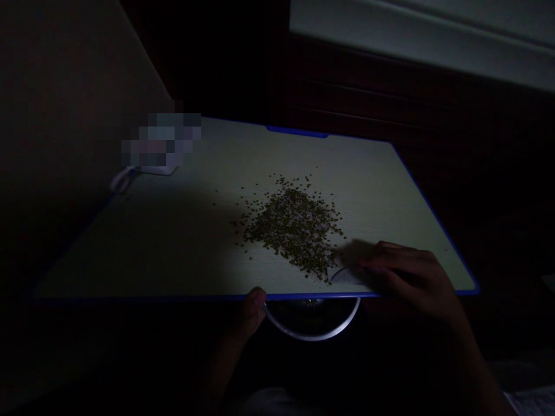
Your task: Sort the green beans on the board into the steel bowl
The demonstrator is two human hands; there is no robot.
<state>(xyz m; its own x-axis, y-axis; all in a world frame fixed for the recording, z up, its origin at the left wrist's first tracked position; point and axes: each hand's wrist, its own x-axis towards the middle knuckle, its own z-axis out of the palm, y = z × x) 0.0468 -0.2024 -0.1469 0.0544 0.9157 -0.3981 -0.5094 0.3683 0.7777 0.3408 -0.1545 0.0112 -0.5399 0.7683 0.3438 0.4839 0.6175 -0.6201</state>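
Observation:
A pile of small greenish seeds or beans, mixed with paler bits, lies spread on a pale, blue-edged tabletop. At the pile's lower right, my right hand pinches a thin, flat piece with a curved edge, its tip touching the nearest seeds. The dim light hides what kind of piece it is. My left hand is at the front edge of the table, thumb up, gripping the side of a metal bowl. That bowl sits just under the edge, partly covered by it; a few seeds show inside.
A pale boxy object with a strap, partly blurred out, stands at the table's back left corner. Stray seeds are scattered around the pile. Dark furniture is behind the table, with a pale ledge above it.

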